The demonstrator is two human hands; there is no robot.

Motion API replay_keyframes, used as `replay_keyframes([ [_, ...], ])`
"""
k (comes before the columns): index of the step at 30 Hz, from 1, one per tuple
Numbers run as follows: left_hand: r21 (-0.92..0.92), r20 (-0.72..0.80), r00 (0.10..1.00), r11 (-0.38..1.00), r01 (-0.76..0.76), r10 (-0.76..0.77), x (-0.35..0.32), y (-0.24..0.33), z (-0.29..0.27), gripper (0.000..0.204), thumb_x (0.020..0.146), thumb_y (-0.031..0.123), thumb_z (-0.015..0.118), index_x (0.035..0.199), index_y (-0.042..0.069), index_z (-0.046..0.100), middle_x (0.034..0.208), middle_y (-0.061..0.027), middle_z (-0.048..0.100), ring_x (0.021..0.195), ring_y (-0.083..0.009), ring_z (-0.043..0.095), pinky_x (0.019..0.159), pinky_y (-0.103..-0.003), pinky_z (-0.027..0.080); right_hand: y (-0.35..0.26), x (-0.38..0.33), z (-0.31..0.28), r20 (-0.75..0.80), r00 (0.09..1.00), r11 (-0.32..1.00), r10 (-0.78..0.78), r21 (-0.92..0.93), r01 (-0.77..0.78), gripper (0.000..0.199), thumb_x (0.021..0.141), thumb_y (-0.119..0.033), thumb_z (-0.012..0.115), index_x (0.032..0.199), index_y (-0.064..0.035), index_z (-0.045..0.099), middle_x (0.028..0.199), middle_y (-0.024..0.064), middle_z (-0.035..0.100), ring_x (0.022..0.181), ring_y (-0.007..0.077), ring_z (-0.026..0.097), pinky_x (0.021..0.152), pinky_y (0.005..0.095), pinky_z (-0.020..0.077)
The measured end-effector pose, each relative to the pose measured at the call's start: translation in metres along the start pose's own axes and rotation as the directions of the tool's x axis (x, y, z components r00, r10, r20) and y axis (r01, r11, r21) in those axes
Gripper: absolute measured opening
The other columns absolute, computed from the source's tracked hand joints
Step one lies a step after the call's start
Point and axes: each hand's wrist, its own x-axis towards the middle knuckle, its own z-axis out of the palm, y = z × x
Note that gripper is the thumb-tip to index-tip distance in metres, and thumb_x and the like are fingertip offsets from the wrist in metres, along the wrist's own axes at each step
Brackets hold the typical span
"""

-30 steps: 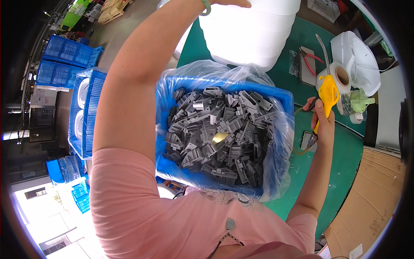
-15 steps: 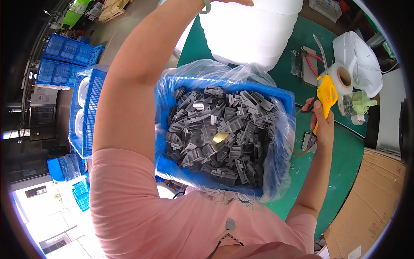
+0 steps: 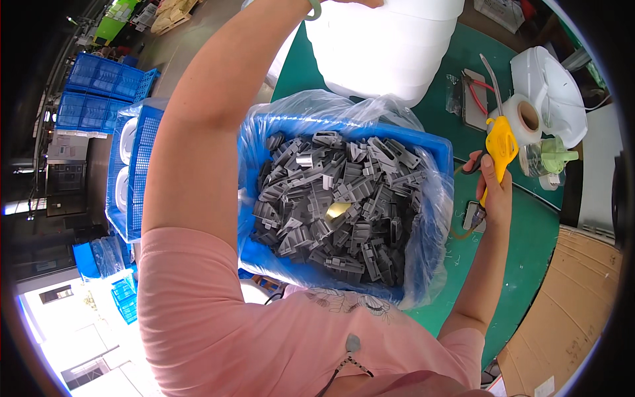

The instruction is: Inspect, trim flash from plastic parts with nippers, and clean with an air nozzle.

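Observation:
My right hand (image 3: 491, 177) is closed round the handle of a yellow air blow gun (image 3: 501, 144), whose thin bent metal nozzle points up and away. A hose runs from the gun's lower end toward the green table. My left arm reaches far forward, and only a bit of my left hand (image 3: 360, 2) shows at the top edge. It is by a large white plastic housing (image 3: 387, 49); its fingers are cut off by the frame, so whether it grips the housing is hidden. Between my arms stands a blue crate (image 3: 433, 142), lined with clear plastic film and filled with grey plastic parts (image 3: 344, 192).
On the green table (image 3: 522, 245) lie red-handled pliers (image 3: 477, 96), a roll of film (image 3: 526, 119), a jar with a green lid (image 3: 555, 159) and a white plastic shell (image 3: 555, 92). Cardboard (image 3: 569, 304) stands at the right. Blue baskets (image 3: 99, 92) are at the left.
Almost nothing differs. The white housing and my left hand have shifted very slightly; my right hand keeps the air blow gun in the same place.

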Motion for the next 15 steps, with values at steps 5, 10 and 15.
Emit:
replay_keyframes([
  [5,-0.035,-0.006,0.998,0.997,-0.070,0.069,0.014,-0.010,0.013,0.080,0.063,0.034,0.078,0.126,0.002,0.041,0.121,-0.0212,0.048,0.114,-0.0382,0.045,0.098,-0.044,0.036,0.013,-0.002,-0.031,-0.103,0.994,0.999,-0.040,-0.016,0.039,0.038,0.093,-0.037,0.051,0.102,-0.0021,0.061,0.084,0.0046,0.064,0.044,0.0019,0.036,0.041,0.0177,0.0265],
  [10,-0.091,0.020,1.000,0.996,0.024,-0.023,0.022,0.018,-0.001,0.075,0.066,0.023,0.079,0.127,0.002,0.040,0.117,-0.0201,0.049,0.111,-0.0341,0.048,0.095,-0.040,0.039,0.040,-0.030,-0.129,-0.478,0.878,0.890,0.024,0.410,0.199,0.037,0.095,-0.037,0.048,0.101,-0.0025,0.058,0.098,0.0119,0.065,0.045,0.0063,0.036,0.041,0.0187,0.0286],
  [15,-0.264,0.073,0.990,0.955,0.134,-0.119,0.022,0.021,-0.006,0.057,0.083,0.029,0.066,0.127,0.003,0.042,0.121,-0.0167,0.050,0.114,-0.0285,0.048,0.095,-0.037,0.040,0.176,-0.076,-0.205,-0.581,0.692,0.516,0.429,0.786,0.340,0.042,0.092,-0.041,0.054,0.113,-0.0041,0.057,0.107,0.0122,0.066,0.060,0.0104,0.053,0.052,0.0210,0.0393],
])
